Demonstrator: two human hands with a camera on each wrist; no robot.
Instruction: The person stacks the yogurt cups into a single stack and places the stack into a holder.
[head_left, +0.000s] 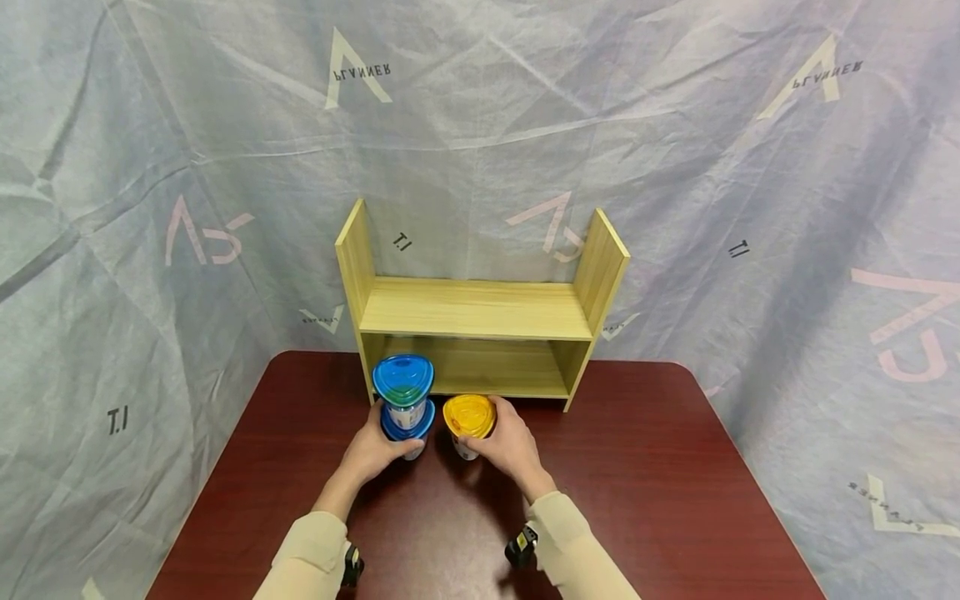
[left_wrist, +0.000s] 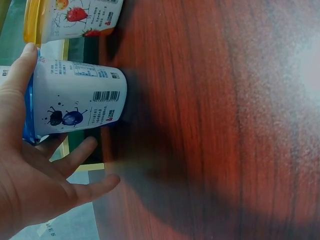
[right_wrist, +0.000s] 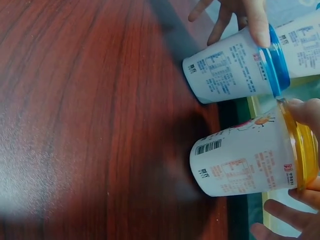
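Two stacked blue-lidded cups [head_left: 403,406] are standing on the dark red table [head_left: 645,492], just in front of the left end of the wooden shelf [head_left: 480,310], and your left hand [head_left: 377,450] is wrapping around the lower one. In the left wrist view your thumb [left_wrist: 17,75] is lying along that cup's side up by its blue lid rim, while your other fingers [left_wrist: 75,155] are spreading loosely behind and under it, fairly straight rather than tightly closed. The printed white wall of the lower cup [left_wrist: 75,102] is showing a barcode and a blue bug drawing.

Just beside it on the right, a yellow-lidded cup [head_left: 468,421] is standing on the table, close to the blue stack but not clearly touching it. Your right hand [head_left: 504,446] is cupping this one from the right side; in the right wrist view your fingertips [right_wrist: 305,112] are pressing at the yellow lid's edge and more fingers are curling in below the rim, so you are holding it by its top. Its white wall [right_wrist: 240,162] is carrying a barcode and orange print.

Both cups are sitting at the mouth of the shelf's lower compartment. Both your sleeves [head_left: 315,550] are beige, and a small black device [head_left: 521,546] is riding on each wrist. Behind the shelf and around the table, a pale grey printed cloth [head_left: 187,150] is hanging as a backdrop.
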